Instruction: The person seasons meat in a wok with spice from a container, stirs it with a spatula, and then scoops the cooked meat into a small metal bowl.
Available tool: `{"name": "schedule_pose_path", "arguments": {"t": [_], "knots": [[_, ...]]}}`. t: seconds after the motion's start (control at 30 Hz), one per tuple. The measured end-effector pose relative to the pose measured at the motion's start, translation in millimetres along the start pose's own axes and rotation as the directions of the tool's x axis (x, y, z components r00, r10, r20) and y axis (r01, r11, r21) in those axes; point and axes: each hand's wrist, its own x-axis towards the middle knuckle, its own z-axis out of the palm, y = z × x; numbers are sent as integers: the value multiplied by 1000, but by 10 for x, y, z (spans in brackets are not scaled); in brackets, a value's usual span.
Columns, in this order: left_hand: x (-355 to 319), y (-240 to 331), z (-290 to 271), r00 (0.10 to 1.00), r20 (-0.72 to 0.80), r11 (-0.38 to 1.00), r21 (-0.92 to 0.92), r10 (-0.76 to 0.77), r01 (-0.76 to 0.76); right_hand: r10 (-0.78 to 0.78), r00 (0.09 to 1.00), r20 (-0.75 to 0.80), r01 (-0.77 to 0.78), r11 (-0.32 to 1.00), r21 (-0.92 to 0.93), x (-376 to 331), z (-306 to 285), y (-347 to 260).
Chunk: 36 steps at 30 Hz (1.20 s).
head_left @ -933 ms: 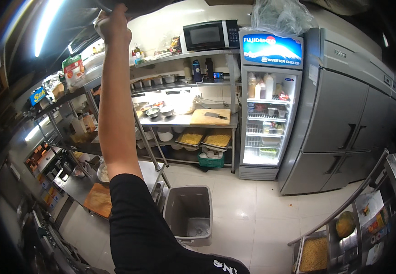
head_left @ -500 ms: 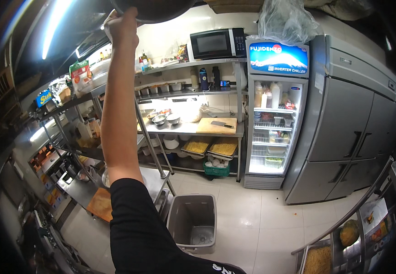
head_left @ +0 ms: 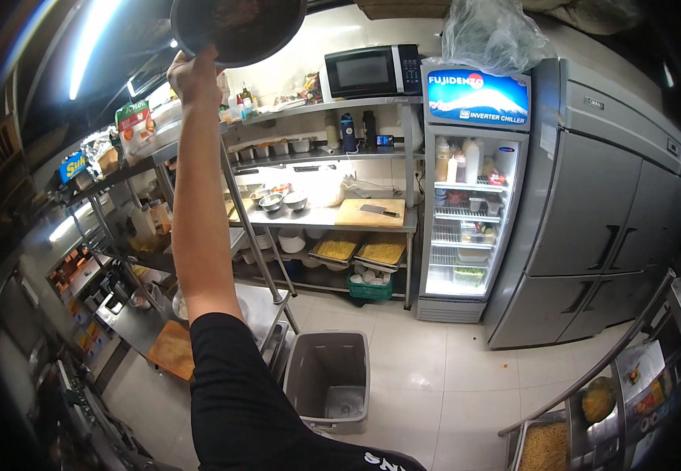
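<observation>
My left hand (head_left: 196, 77) is raised high at the upper left, the arm stretched out in a black short sleeve. Its fingers are closed at the lower left edge of a dark round pan (head_left: 238, 30). Whether they grip a rim or a short handle is hard to tell. The pan is cut off by the top edge of the view, and its dark inner face shows. Behind it are a wall and a shelf with bottles. My right hand is out of view.
A grey open bin (head_left: 327, 377) stands on the tiled floor. Beyond it is a steel counter with a cutting board (head_left: 371, 213), a knife and metal bowls. A lit glass-door chiller (head_left: 466, 235) and a steel fridge (head_left: 584, 228) stand right. A steel rack post (head_left: 250, 212) rises beside my arm.
My left hand has come down slightly and to the left with the pan, so more of the pan's inner face shows. The room's things have barely shifted in view.
</observation>
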Motion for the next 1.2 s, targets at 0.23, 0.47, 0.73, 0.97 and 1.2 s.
{"name": "schedule_pose_path", "arguments": {"t": [0.23,0.47,0.73,0.97,1.2], "knots": [[40,-332,-182,957,103,923,256,270,-288,144,983,-115,-149,988,-38,-164,-152,804],[-3066,-1376,387,930,365,955,292,-55,-58,606,706,-368,-676,730,-95,-2535,-256,3543],[-8334,-883,-973,-473,471,219,842,-744,493,883,143,-447,-983,180,41,-5016,-444,4079],[-9523,2090,346,-901,418,-103,897,-117,429,912,75,-403,-987,126,101,-5037,-190,4820],[-9456,4285,1447,-848,462,74,866,260,495,900,340,-272,-804,429,412,-4425,-977,4149]]}}
